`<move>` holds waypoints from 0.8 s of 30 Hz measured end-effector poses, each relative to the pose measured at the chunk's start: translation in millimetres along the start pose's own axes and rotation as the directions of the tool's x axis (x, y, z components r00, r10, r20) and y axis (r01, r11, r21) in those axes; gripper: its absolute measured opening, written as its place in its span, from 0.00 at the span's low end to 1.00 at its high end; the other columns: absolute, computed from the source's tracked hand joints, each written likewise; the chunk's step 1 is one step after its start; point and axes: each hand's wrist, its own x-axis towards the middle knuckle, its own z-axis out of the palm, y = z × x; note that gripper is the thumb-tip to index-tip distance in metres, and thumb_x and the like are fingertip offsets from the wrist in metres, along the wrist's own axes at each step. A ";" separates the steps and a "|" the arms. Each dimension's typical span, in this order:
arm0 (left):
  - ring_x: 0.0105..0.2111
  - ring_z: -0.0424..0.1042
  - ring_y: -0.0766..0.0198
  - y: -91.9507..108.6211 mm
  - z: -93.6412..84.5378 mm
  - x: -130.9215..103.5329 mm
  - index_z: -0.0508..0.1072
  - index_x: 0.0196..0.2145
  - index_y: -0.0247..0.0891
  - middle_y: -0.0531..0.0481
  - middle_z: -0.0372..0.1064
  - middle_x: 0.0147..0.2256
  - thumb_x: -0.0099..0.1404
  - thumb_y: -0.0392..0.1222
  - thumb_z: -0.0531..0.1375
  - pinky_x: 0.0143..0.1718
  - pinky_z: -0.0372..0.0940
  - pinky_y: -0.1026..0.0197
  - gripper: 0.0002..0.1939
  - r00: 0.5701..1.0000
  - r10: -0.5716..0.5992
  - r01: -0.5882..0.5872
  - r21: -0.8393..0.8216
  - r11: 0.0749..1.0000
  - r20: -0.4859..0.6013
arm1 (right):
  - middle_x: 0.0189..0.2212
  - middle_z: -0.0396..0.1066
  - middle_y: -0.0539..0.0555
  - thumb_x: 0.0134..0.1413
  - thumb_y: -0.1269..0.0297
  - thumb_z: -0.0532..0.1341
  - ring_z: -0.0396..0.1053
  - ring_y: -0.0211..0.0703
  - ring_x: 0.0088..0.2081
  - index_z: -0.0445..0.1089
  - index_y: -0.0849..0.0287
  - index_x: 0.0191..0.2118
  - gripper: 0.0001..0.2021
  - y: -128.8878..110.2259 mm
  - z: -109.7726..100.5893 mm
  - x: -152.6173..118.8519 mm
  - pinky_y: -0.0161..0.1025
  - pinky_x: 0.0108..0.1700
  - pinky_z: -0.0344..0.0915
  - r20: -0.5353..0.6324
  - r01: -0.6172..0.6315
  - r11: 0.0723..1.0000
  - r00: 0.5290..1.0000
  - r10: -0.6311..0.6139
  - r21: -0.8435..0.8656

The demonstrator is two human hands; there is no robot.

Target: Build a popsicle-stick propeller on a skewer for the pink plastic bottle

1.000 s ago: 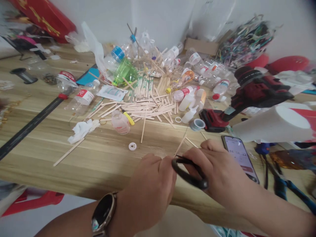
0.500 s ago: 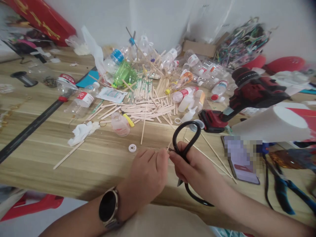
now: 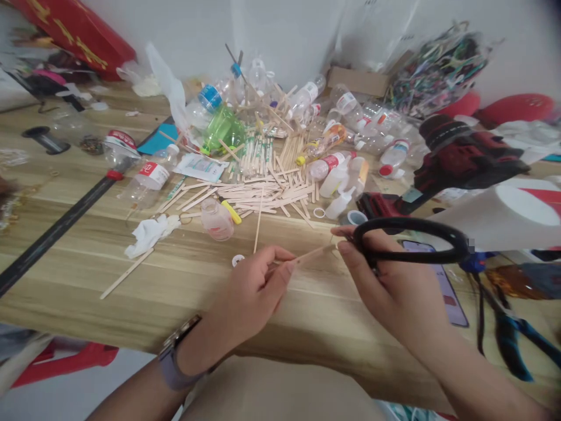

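Note:
My left hand [image 3: 256, 292] pinches a thin wooden stick [image 3: 313, 255] between thumb and fingertips, its far end pointing right. Closed round a pair of black-handled scissors [image 3: 412, 257], my right hand [image 3: 390, 286] is just right of the stick's end. One big handle loop lies across the back of that hand; the blades are mostly covered by my fingers. A white bottle cap [image 3: 238, 259] sits behind my left hand, partly hidden by it. Beyond, another thin stick [image 3: 259, 222] points towards a heap of flat wooden sticks [image 3: 267, 196].
Many plastic bottles [image 3: 223, 126] pile up at the back. A pinkish clear bottle [image 3: 218, 220] stands mid-table. On the right are a red cordless drill [image 3: 456, 164], a phone [image 3: 451, 286], and blue-handled pliers [image 3: 511, 333]. A black rod [image 3: 56, 225] crosses the left side beside crumpled tissue [image 3: 149, 234].
My hands have moved apart, baring the stick between them. The scissors have swung over so their loop points right. My left wrist has turned, the watch face now edge-on.

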 end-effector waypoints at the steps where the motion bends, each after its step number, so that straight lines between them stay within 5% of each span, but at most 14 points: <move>1: 0.15 0.58 0.70 0.1 -1.0 -0.3 0.68 0.39 0.39 0.62 0.59 0.15 0.69 0.51 0.51 0.18 0.52 0.68 0.13 1.000 -0.017 0.017 -0.003 1.000 0.010 | 0.34 0.76 0.56 0.61 0.61 0.56 0.73 0.47 0.35 0.68 0.57 0.33 0.08 1.7 -1.7 2.5 0.40 0.34 0.67 0.038 0.013 1.000 0.999 -0.013 0.013; 5: 0.16 0.58 0.71 -1.1 -9.5 3.5 0.68 0.31 0.39 0.61 0.62 0.15 0.67 0.47 0.55 0.19 0.51 0.69 0.11 0.997 -0.060 0.062 -0.050 0.997 0.048 | 0.25 0.70 0.50 0.61 0.61 0.56 0.69 0.41 0.28 0.67 0.56 0.28 0.11 4.5 -2.4 5.1 0.36 0.29 0.64 0.361 -0.082 0.973 0.933 -0.001 0.216; 8: 0.18 0.61 0.71 -5.2 -14.1 9.0 0.68 0.30 0.38 0.58 0.67 0.18 0.64 0.44 0.59 0.21 0.54 0.69 0.09 0.997 -0.025 0.044 -0.318 0.947 0.066 | 0.20 0.62 0.47 0.60 0.57 0.57 0.60 0.36 0.23 0.65 0.56 0.25 0.14 4.0 2.7 -1.5 0.34 0.23 0.58 0.505 -0.304 0.898 0.856 0.112 0.317; 11: 0.23 0.65 0.71 -9.9 -9.9 12.4 0.70 0.37 0.39 0.57 0.71 0.24 0.62 0.44 0.62 0.27 0.60 0.68 0.08 0.986 0.064 -0.141 -0.572 0.808 -0.153 | 0.16 0.53 0.43 0.57 0.49 0.58 0.50 0.32 0.18 0.64 0.57 0.27 0.17 -0.5 10.2 -10.4 0.32 0.18 0.50 0.615 -0.605 0.658 0.743 0.264 0.448; 13: 0.28 0.67 0.70 -11.2 -1.7 12.4 0.71 0.43 0.40 0.56 0.71 0.29 0.64 0.45 0.61 0.32 0.62 0.68 0.11 0.964 0.120 -0.233 -0.533 0.813 -0.237 | 0.14 0.50 0.41 0.55 0.46 0.59 0.46 0.30 0.16 0.64 0.57 0.29 0.18 -7.4 16.9 -14.4 0.31 0.17 0.47 0.613 -0.692 0.478 0.713 0.340 0.541; 16: 0.38 0.69 0.65 -9.8 12.9 10.3 0.74 0.41 0.39 0.51 0.72 0.36 0.69 0.45 0.55 0.41 0.63 0.64 0.11 0.966 0.228 -0.255 -0.294 0.921 -0.123 | 0.14 0.49 0.40 0.55 0.47 0.59 0.45 0.30 0.16 0.66 0.58 0.34 0.17 -20.9 29.3 -18.1 0.30 0.17 0.45 0.569 -0.680 0.378 0.733 0.373 0.628; 19: 0.42 0.69 0.63 -7.3 19.7 8.2 0.73 0.37 0.39 0.50 0.71 0.39 0.71 0.45 0.51 0.44 0.62 0.62 0.14 0.955 0.255 -0.277 -0.139 0.951 -0.153 | 0.15 0.53 0.41 0.57 0.49 0.57 0.49 0.31 0.16 0.69 0.59 0.41 0.17 -28.1 40.5 -23.5 0.30 0.16 0.49 0.531 -0.631 0.446 0.776 0.341 0.635; 22: 0.37 0.69 0.63 -6.6 15.5 5.4 0.70 0.33 0.39 0.51 0.71 0.35 0.72 0.46 0.48 0.40 0.62 0.62 0.16 0.949 0.176 -0.192 -0.038 0.981 -0.262 | 0.21 0.64 0.47 0.59 0.53 0.57 0.60 0.34 0.19 0.69 0.59 0.38 0.13 -21.6 43.1 -30.3 0.33 0.20 0.60 0.360 -0.487 0.690 0.871 0.334 0.536; 24: 0.29 0.67 0.64 -6.8 10.4 2.0 0.67 0.31 0.40 0.54 0.68 0.26 0.72 0.49 0.46 0.32 0.61 0.62 0.18 0.971 0.084 -0.083 0.012 0.996 -0.223 | 0.27 0.71 0.52 0.58 0.55 0.59 0.67 0.39 0.24 0.67 0.58 0.35 0.11 -12.7 38.5 -32.2 0.36 0.24 0.65 0.166 -0.296 0.868 0.954 0.249 0.399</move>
